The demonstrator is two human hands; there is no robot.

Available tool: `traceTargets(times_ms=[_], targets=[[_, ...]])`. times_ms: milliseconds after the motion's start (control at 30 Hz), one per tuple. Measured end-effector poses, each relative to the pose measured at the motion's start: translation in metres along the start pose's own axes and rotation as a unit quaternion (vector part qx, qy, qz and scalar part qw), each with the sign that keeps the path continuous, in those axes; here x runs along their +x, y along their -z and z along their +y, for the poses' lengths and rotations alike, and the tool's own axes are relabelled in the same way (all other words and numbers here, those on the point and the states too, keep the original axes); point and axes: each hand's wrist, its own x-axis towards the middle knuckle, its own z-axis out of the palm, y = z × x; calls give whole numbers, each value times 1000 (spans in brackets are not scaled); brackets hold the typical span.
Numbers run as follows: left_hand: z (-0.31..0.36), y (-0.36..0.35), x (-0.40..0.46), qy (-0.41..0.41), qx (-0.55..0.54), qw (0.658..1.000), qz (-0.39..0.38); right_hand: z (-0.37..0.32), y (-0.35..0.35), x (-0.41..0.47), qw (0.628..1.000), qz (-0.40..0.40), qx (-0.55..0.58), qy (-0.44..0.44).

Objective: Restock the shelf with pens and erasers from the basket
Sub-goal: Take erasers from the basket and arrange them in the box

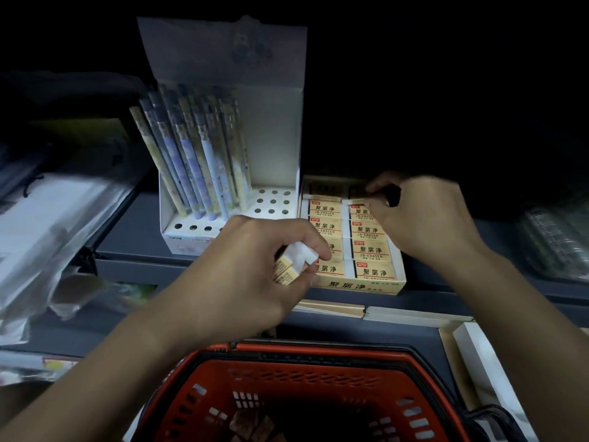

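A yellow eraser box [366, 286] sits on the grey shelf [134, 247], filled with rows of yellow-sleeved erasers [371, 250]. My left hand [255, 272] grips a few erasers [291, 264] just left of the box's front corner. My right hand [424, 215] reaches over the box's far right end and pinches an eraser [358, 202] there. Left of the box stands a white pen display [229, 173] with several pens [197, 161] upright in its holes. The red basket [424, 368] is below my arms, with a few dim items at its bottom.
Plastic-wrapped goods [47, 218] lie on the shelf at the left, and clear packets [554, 240] at the right. Flat white and tan boxes [414, 314] line the lower shelf behind the basket. The shelf's upper part is dark.
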Motion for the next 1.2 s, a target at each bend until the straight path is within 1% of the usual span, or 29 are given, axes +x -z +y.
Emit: traceTargets(times_ms=[233,467,833,900,1000,1100,1200], targets=[[5,1,-2,-9,28,1000,5,-1,1,0,999,-5,-32,7],[4,2,-2,-4,27,1000,2,-7,1,-3,997,-53,-36,36],[8,2,-4,7,28,1000,8,-10,5,-11,995,-66,-38,63],[8,2,-4,13,12,1000,13,-11,8,-12,996,-65,-16,58],[7,2,-4,27,-39,998,30,-13,15,-20,997,-51,12,60],[9,4,-4,39,-112,992,48,-14,25,-28,997,-20,43,63],[14,9,-5,42,-200,977,56,-18,33,-36,996,7,47,74]])
